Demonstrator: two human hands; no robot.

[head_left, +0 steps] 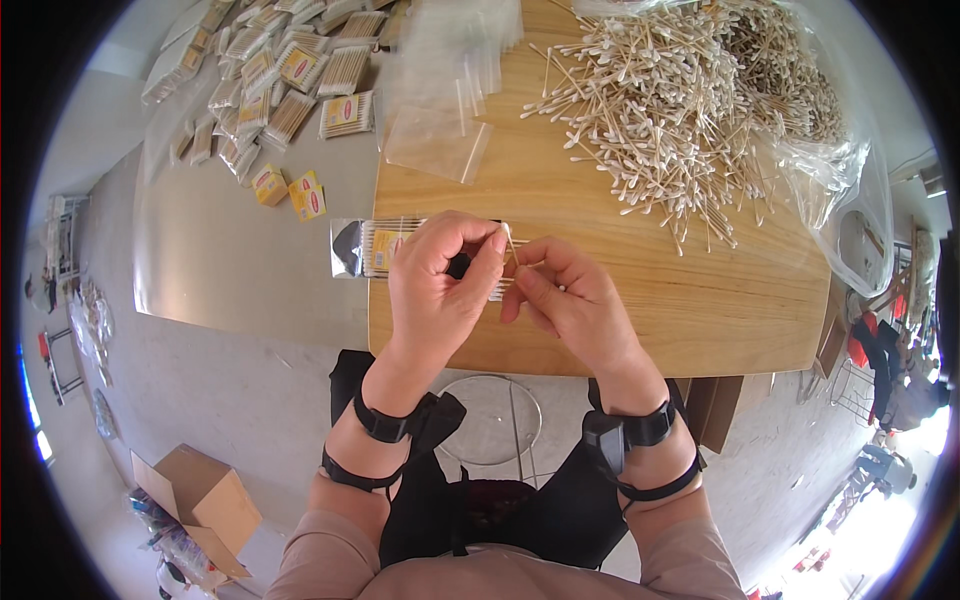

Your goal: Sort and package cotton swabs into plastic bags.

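Observation:
My left hand (440,280) is closed in a pinch at the white tip of a cotton swab (514,250). The fingers of my right hand (580,300) are closed on the lower part of the same stick, and another white tip shows between them. Beneath my hands, near the table's front edge, lies a clear bag (347,262) with a row of swabs and a yellow label card (383,248) in it. My left hand hides the middle of that bag. A few swab tips at its right end show between my hands.
A big heap of loose cotton swabs (650,110) spills from a clear plastic bag (860,190) at the far right. Flat zip bags (440,140) lie at the back middle. Filled swab packs (290,110) pile up at the far left, near two yellow card stacks (307,196).

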